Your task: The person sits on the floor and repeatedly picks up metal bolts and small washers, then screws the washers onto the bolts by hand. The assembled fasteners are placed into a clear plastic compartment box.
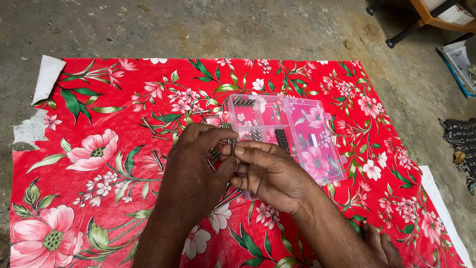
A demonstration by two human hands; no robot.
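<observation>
Pinched between left hand (191, 166) and right hand (267, 173): 1 small screw (233, 145), both grips closed on it, above red floral cloth (99, 149) beside open compartment box (292, 134). Best kept low over loose screws (158, 126), fingertips firm.

A rough grey concrete floor (238, 25) lies under a red floral cloth (99, 164) — its left edge curled back. Dark chair legs (404, 33) stand top right — papers (458, 62) just beside.
</observation>
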